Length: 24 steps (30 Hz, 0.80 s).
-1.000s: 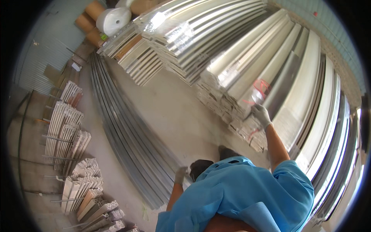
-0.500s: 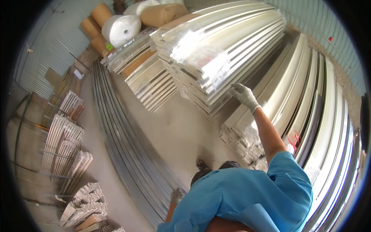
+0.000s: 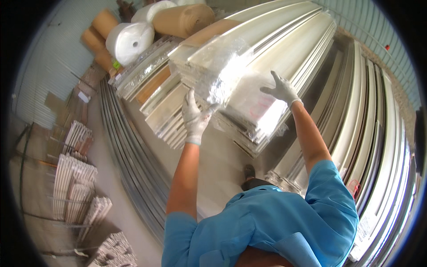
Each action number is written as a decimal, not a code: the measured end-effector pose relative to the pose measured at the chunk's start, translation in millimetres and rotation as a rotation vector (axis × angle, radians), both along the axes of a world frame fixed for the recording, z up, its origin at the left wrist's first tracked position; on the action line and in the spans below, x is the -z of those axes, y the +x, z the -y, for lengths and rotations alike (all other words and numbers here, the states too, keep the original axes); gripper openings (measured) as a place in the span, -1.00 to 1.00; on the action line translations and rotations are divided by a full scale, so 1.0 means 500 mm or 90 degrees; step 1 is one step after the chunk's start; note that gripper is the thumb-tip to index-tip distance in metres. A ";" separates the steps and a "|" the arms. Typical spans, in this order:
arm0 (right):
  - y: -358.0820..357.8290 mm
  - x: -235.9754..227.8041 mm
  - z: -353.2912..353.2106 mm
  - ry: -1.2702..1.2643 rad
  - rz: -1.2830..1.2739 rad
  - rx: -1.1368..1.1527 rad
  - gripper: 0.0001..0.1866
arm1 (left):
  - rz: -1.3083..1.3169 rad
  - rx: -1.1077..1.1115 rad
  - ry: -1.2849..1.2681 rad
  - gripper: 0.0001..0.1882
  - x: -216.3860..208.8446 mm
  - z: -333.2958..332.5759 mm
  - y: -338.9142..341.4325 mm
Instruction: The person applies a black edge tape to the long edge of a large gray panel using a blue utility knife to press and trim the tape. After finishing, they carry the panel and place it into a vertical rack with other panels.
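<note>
Both my hands wear pale gloves and reach forward over a tall stack of long, cream-white profiles [image 3: 307, 33]. Clear plastic film [image 3: 222, 66] wraps the stack's near end and shines in the light. My left hand [image 3: 194, 118] is raised at the left corner of that end, its fingers apart and nothing in them. My right hand [image 3: 281, 89] hovers at the top right of the wrapped end, thumb and fingers spread. Whether either hand touches the film, I cannot tell. Red marks [image 3: 260, 107] show on the film between the hands.
Long grey profiles [image 3: 133, 155] lie on the floor at left, beside racks of short bundled profiles [image 3: 73, 182]. More long profiles [image 3: 351, 111] fill the right side. Shorter stacked pieces [image 3: 164, 120] stand left of the main stack. White rolls [image 3: 129, 42] and brown rolls [image 3: 184, 20] sit behind.
My left hand has come up from low beside my body to the stack's left corner. My right hand has moved forward onto the area above the wrapped end, its fingers spreading.
</note>
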State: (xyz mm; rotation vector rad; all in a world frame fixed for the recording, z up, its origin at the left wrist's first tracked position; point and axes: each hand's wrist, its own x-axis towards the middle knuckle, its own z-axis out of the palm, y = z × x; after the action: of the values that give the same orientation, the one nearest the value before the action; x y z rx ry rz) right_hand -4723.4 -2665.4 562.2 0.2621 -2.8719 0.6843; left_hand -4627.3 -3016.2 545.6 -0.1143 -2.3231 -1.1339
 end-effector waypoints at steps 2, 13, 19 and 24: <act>-0.034 0.007 0.023 0.090 0.134 -0.003 0.30 | 0.010 -0.101 -0.157 0.34 -0.026 -0.017 -0.095; -0.092 0.070 0.008 0.118 0.002 0.004 -0.25 | -0.207 0.231 -0.127 -0.59 0.006 -0.131 -0.135; -0.080 0.074 0.035 -0.055 0.003 0.122 -0.20 | -0.242 0.197 -0.292 -0.80 -0.120 -0.088 -0.407; -0.061 0.032 0.052 -0.011 0.127 0.198 -0.15 | 0.030 0.316 -0.291 -0.63 -0.113 -0.117 -0.530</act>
State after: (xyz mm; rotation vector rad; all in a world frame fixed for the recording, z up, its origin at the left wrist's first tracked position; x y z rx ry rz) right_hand -4754.1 -2691.1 546.0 -0.2652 -2.9920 0.7080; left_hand -4892.3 -2957.7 602.3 -0.8805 -2.6360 -0.7907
